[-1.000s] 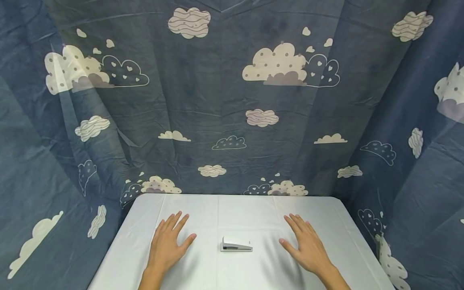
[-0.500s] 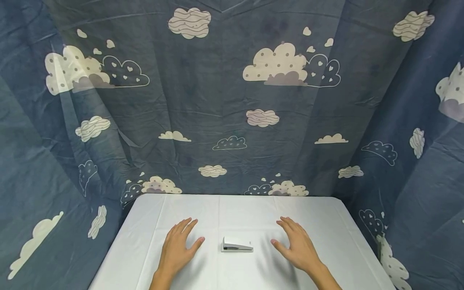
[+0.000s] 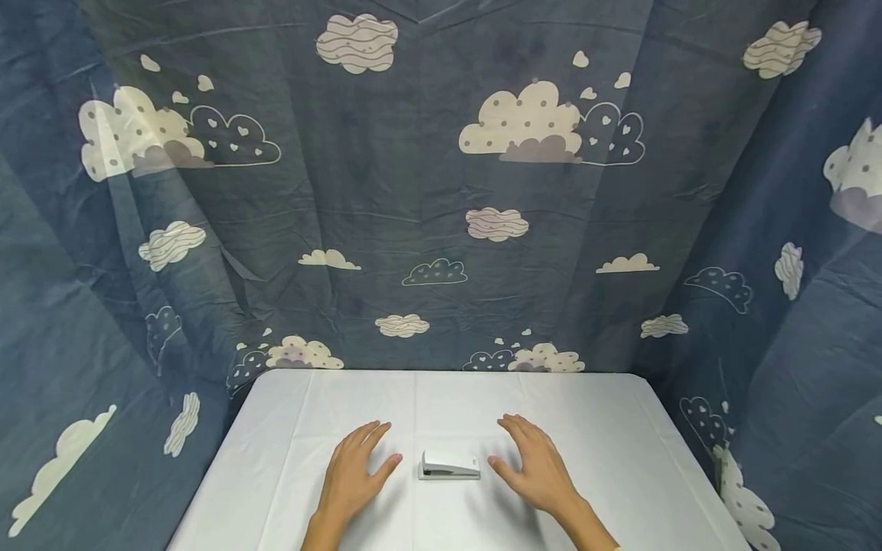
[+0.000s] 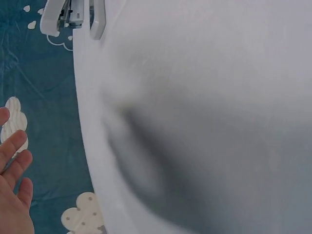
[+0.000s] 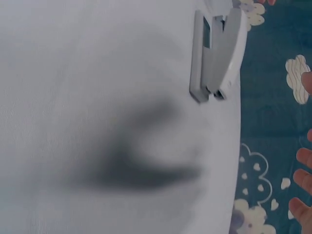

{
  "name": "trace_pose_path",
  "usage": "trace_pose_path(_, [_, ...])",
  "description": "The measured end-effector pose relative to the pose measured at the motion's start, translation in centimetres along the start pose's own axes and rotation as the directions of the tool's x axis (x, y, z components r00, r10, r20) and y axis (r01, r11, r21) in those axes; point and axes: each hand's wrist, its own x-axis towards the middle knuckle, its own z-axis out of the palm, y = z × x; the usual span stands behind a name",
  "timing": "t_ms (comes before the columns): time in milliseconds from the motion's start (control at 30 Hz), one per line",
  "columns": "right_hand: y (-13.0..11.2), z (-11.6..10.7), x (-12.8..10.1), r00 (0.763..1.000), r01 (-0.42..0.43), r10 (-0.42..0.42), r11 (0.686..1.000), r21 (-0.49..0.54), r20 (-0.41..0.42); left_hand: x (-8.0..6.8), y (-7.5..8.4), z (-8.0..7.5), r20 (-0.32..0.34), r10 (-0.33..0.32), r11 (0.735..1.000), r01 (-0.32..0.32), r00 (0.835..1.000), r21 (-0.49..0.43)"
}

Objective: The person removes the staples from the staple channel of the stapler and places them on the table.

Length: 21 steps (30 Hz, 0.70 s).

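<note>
A white stapler (image 3: 449, 467) lies on the white-covered table between my two hands. My left hand (image 3: 350, 476) is held over the table to its left, fingers loosely spread and thumb towards the stapler. On the other side my right hand (image 3: 536, 468) hovers with relaxed fingers, its thumb tip near the stapler's right end. Neither hand holds anything. The stapler (image 4: 52, 17) shows only in part at the top of the left wrist view. In the right wrist view the stapler (image 5: 225, 53) shows its base and top arm, which stand apart at an angle.
The white table (image 3: 455, 405) has a cloth with fold lines and rounded far corners. A dark blue curtain (image 3: 386, 184) printed with clouds hangs behind it and along both sides. Shadows of the hands fall on the cloth.
Both hands have moved inwards, the left to the right and the right to the left, closing in on the stapler. The stapler has stayed in place.
</note>
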Motion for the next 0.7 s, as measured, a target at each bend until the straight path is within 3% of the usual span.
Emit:
trace_pose_path(167, [-1.1, 1.3, 0.3, 1.0, 0.013, -0.013, 0.999, 0.031, 0.015, -0.2, -0.3, 1.4, 0.019, -0.007, 0.994, 0.009, 1.0, -0.109])
trace_pose_path(333, [-2.0, 2.9, 0.6, 0.999, 0.046, -0.045, 0.997, 0.055, -0.012, -0.3, -0.7, 2.9, 0.133, -0.036, 0.965, 0.069, 0.991, -0.254])
trace_pose_path(533, [-3.2, 5.0, 1.2, 0.998, 0.066, -0.064, 0.996, 0.068, -0.025, -0.1, -0.7, 4.3, 0.241, -0.085, 0.935, 0.161, 0.967, -0.317])
trace_pose_path(700, [-4.0, 6.1, 1.7, 0.996, 0.083, -0.081, 0.993, 0.082, -0.02, 0.0, -0.4, 5.4, 0.268, -0.078, 0.914, 0.176, 0.96, -0.365])
